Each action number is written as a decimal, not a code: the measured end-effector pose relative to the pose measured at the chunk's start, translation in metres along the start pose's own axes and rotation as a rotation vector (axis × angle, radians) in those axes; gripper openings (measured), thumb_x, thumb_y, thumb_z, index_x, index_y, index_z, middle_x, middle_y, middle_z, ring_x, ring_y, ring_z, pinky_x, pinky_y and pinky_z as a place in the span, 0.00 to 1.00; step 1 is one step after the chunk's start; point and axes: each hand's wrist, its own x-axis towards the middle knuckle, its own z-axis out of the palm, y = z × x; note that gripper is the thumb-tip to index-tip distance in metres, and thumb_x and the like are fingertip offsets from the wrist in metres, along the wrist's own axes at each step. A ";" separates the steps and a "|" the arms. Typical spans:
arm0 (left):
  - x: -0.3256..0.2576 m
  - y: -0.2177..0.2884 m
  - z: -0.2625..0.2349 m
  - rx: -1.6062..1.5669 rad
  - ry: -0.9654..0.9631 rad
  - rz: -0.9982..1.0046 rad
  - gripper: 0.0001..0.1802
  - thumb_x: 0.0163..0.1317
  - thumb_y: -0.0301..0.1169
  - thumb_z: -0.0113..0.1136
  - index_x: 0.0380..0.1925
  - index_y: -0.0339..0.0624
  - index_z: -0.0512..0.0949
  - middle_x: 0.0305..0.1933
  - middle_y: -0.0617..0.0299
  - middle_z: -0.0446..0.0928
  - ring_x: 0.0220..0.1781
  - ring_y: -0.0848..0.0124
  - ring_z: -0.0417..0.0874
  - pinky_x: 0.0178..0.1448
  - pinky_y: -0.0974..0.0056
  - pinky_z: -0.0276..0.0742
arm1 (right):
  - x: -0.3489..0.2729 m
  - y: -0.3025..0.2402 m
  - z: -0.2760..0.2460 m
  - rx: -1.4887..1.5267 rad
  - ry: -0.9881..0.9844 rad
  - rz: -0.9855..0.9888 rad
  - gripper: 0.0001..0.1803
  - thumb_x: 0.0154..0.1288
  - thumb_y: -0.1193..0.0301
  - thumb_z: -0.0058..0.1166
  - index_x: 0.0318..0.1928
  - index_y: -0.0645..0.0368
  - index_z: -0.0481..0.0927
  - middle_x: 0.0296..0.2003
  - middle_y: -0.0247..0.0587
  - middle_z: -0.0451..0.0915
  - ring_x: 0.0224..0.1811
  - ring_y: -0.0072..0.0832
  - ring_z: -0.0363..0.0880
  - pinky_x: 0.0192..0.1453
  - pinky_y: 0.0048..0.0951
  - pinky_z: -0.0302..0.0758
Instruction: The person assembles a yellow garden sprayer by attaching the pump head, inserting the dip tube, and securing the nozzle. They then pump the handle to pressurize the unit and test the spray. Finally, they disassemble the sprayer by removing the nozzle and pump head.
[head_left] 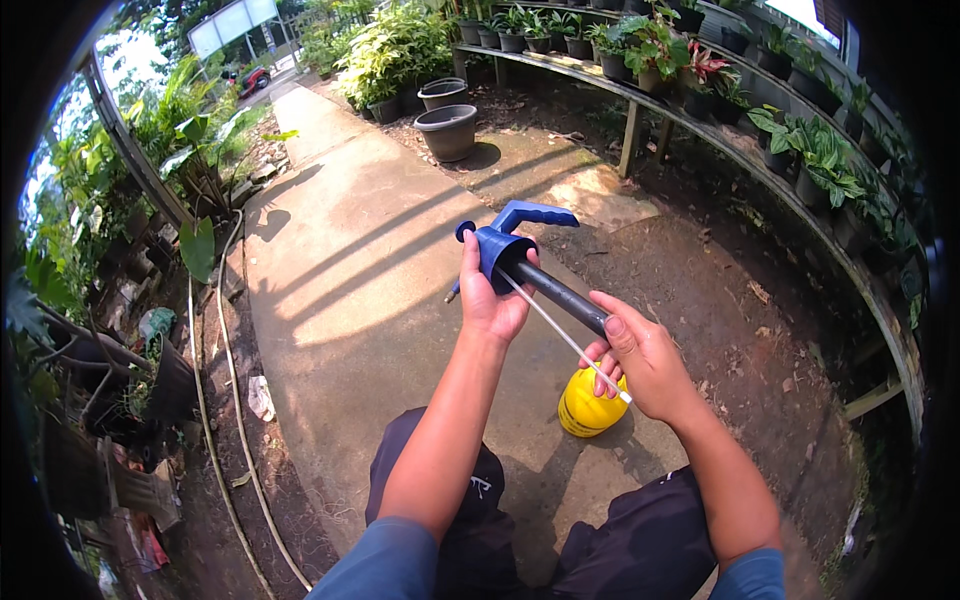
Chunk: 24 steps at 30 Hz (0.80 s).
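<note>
In front of me I hold the blue pump head of a hand sprayer [493, 248], lying on its side with its handle to the upper right. My left hand [490, 300] is wrapped round the blue cap from below. A black pump tube [560, 292] runs from the cap toward the lower right. My right hand [640, 362] closes round the tube's far end, its thumb on top. A thin white dip tube [555, 325] slants beside the black one, its tip near my right fingers. Below that hand a yellow sprayer bottle [590, 408] stands on the concrete, partly hidden by the fingers.
A concrete path [340, 210] stretches ahead. Two pale hoses [228, 380] lie along its left side beside plants and debris. Large grey pots [447, 135] stand beyond the pump head. A curved wooden bench [800, 200] with potted plants lines the right.
</note>
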 end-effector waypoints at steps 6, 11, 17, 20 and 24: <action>0.001 0.002 -0.001 0.007 -0.057 0.015 0.38 0.74 0.62 0.52 0.56 0.33 0.72 0.46 0.50 0.81 0.49 0.55 0.85 0.55 0.50 0.90 | 0.003 0.007 0.002 -0.318 0.205 -0.248 0.16 0.74 0.75 0.57 0.60 0.59 0.84 0.36 0.42 0.84 0.29 0.26 0.81 0.36 0.27 0.79; -0.001 0.011 0.000 0.014 -0.089 0.022 0.40 0.73 0.63 0.52 0.57 0.30 0.71 0.50 0.49 0.79 0.55 0.52 0.81 0.61 0.49 0.87 | 0.007 -0.014 -0.001 -0.975 0.244 -0.824 0.23 0.65 0.82 0.59 0.56 0.44 0.89 0.58 0.43 0.78 0.48 0.42 0.81 0.50 0.35 0.82; -0.001 0.005 0.003 0.020 -0.133 0.007 0.40 0.72 0.63 0.53 0.54 0.30 0.73 0.47 0.51 0.81 0.52 0.54 0.84 0.56 0.54 0.90 | 0.001 -0.010 0.004 0.142 0.050 0.014 0.28 0.83 0.58 0.48 0.71 0.65 0.67 0.53 0.51 0.78 0.43 0.26 0.83 0.41 0.29 0.83; -0.002 0.000 0.005 0.106 -0.148 0.051 0.38 0.72 0.63 0.54 0.53 0.32 0.74 0.47 0.53 0.82 0.54 0.56 0.84 0.57 0.53 0.88 | 0.008 0.001 -0.009 0.179 -0.073 0.333 0.24 0.81 0.63 0.50 0.70 0.61 0.71 0.36 0.38 0.84 0.30 0.24 0.81 0.34 0.27 0.80; -0.004 0.003 0.008 0.174 -0.128 0.140 0.38 0.71 0.63 0.55 0.54 0.34 0.74 0.49 0.53 0.81 0.55 0.55 0.84 0.59 0.50 0.86 | 0.007 0.008 -0.012 -0.996 0.274 -0.569 0.38 0.61 0.83 0.61 0.73 0.49 0.73 0.51 0.43 0.83 0.51 0.32 0.81 0.47 0.40 0.81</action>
